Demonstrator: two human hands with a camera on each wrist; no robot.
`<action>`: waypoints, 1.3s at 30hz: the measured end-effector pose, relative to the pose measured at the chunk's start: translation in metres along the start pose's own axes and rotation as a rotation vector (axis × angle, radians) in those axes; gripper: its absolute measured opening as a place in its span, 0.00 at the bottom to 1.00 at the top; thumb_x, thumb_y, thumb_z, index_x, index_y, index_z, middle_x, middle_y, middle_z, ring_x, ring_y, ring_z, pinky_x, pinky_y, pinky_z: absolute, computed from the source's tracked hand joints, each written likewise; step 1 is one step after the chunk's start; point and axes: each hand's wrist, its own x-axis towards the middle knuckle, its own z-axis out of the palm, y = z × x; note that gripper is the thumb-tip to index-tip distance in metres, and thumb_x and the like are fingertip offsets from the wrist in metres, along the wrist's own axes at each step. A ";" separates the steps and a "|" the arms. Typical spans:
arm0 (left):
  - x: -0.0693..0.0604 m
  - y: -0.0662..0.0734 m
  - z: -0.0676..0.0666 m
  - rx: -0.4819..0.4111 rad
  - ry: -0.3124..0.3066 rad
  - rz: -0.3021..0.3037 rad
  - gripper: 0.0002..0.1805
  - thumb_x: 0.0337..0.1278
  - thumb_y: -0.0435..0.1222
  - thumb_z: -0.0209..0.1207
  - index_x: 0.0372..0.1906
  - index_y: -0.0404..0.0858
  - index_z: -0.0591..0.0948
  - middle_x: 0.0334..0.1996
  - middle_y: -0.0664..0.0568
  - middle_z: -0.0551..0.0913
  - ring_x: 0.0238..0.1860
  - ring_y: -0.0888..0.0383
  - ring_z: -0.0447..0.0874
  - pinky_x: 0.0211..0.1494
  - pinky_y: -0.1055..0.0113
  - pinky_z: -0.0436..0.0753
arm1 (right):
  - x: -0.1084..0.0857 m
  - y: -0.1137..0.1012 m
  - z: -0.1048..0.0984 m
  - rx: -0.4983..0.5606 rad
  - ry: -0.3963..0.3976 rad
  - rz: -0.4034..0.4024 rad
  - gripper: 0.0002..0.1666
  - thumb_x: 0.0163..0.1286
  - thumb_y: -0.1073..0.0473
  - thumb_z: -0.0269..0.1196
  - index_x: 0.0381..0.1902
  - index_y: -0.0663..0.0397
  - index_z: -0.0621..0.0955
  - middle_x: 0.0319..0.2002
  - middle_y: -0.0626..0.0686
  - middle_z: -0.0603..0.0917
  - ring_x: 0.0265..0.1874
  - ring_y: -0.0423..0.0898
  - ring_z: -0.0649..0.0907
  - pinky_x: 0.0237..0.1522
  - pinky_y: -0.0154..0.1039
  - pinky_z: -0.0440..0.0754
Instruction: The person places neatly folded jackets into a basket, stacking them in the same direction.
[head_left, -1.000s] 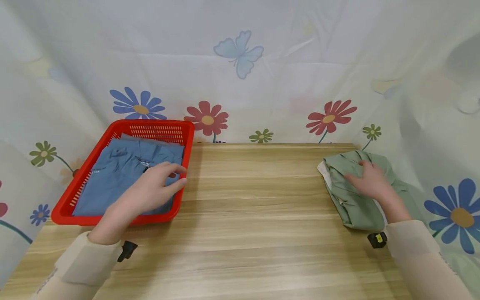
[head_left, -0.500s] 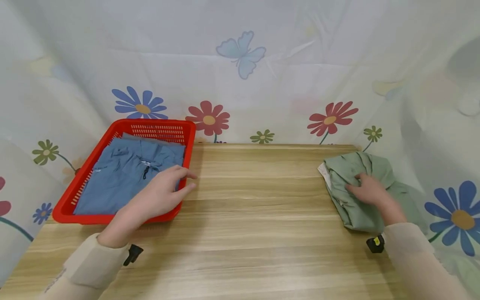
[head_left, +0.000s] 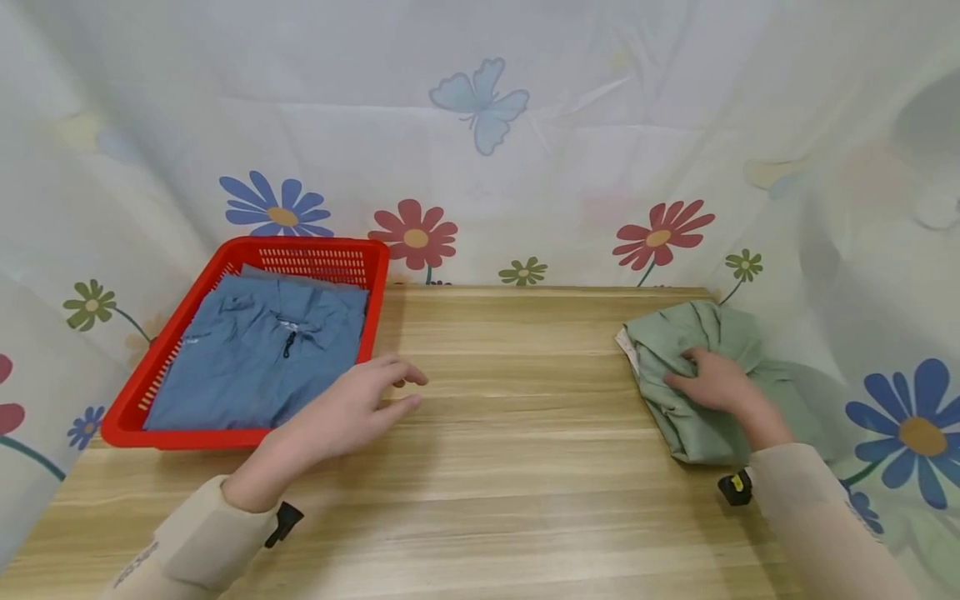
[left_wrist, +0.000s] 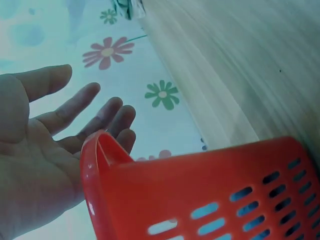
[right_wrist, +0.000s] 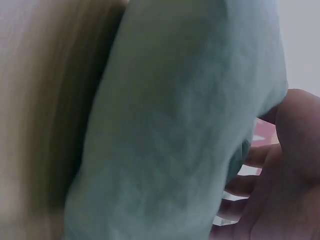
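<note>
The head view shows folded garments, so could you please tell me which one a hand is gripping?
The green garment on the table, gripped by the right hand; the blue garment lies apart, inside the red basket.

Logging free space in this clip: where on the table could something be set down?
The widest bare patch of table lies between the basket and the green cloth, running toward the camera. The left hand juts over its left side. Crowded: left, where the basket holds blue cloth; right, where the right hand grips the green cloth.
</note>
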 end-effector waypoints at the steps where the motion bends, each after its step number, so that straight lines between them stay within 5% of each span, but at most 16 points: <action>1: 0.000 0.001 0.001 -0.005 -0.006 -0.001 0.14 0.70 0.41 0.64 0.56 0.43 0.84 0.52 0.54 0.81 0.52 0.53 0.78 0.53 0.56 0.83 | 0.000 -0.003 0.000 0.003 -0.001 -0.007 0.42 0.76 0.47 0.60 0.66 0.84 0.66 0.61 0.82 0.72 0.60 0.78 0.71 0.59 0.70 0.71; 13: 0.002 0.005 0.024 -0.026 -0.138 0.032 0.15 0.71 0.42 0.63 0.57 0.43 0.83 0.54 0.55 0.82 0.54 0.52 0.80 0.56 0.56 0.82 | -0.001 -0.039 0.006 0.080 -0.035 -0.052 0.43 0.76 0.46 0.61 0.69 0.80 0.66 0.61 0.79 0.74 0.61 0.74 0.74 0.59 0.66 0.74; 26: 0.012 0.010 0.046 -0.112 -0.191 0.132 0.15 0.72 0.39 0.62 0.57 0.36 0.83 0.52 0.47 0.83 0.51 0.47 0.82 0.55 0.53 0.81 | -0.001 -0.071 0.005 0.161 -0.116 -0.114 0.43 0.78 0.43 0.58 0.70 0.78 0.66 0.64 0.77 0.72 0.63 0.72 0.73 0.59 0.64 0.75; 39: 0.029 0.014 0.071 -0.204 -0.157 -0.034 0.21 0.72 0.40 0.62 0.61 0.32 0.80 0.58 0.42 0.82 0.55 0.44 0.82 0.58 0.50 0.80 | 0.000 -0.098 0.010 0.206 -0.159 -0.168 0.40 0.78 0.41 0.58 0.66 0.76 0.73 0.64 0.72 0.76 0.64 0.67 0.75 0.61 0.63 0.75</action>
